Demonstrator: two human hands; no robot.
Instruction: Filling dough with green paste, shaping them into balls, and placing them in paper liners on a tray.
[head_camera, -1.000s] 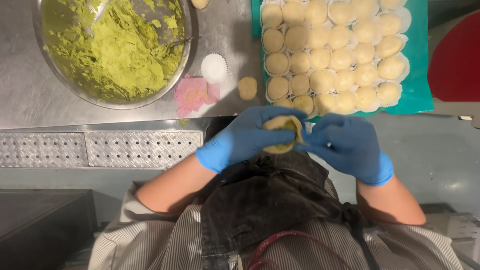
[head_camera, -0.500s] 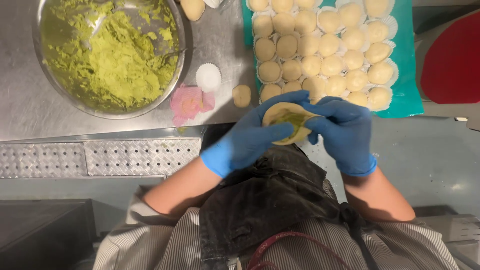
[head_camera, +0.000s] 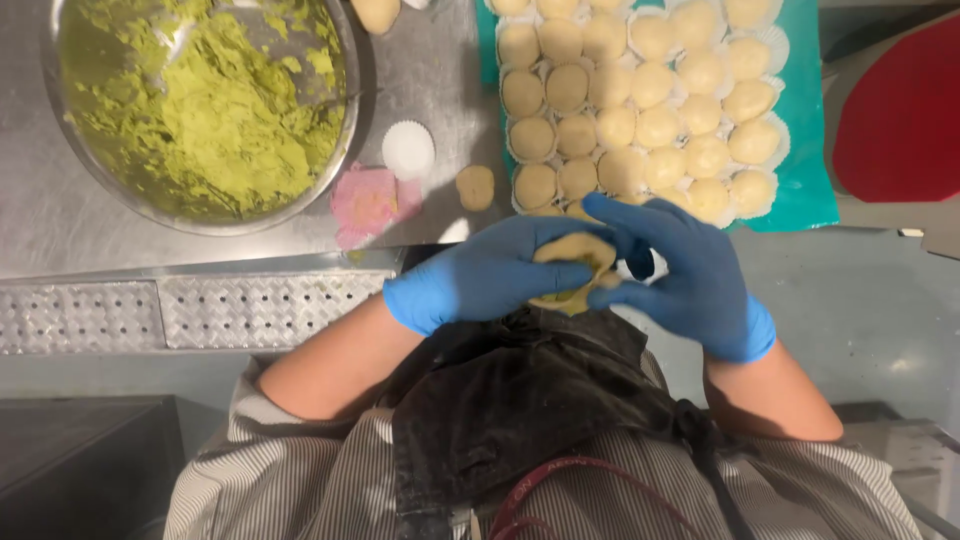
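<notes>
Both my hands wear blue gloves and meet over my dark apron, just in front of the steel counter. My left hand (head_camera: 480, 275) cups a pale dough piece (head_camera: 572, 252) with a little green filling showing at its lower edge. My right hand (head_camera: 680, 270) wraps its fingers over the same dough from the right. A large steel bowl (head_camera: 345, 120) of green paste sits at the upper left. A teal tray (head_camera: 805, 150) at the upper right carries several rows of pale dough balls in paper cups.
On the steel counter (head_camera: 430, 70) lie an empty white paper cup (head_camera: 408, 150), pink paper cups (head_camera: 365, 200), a loose dough ball (head_camera: 475, 186) and another at the top edge (head_camera: 376, 12). A red object (head_camera: 900, 110) sits at the far right. A perforated metal ledge (head_camera: 180, 310) runs lower left.
The green filling, open to view a second ago, is now mostly covered as my fingers fold the dough over it. My hands stay in the same place.
</notes>
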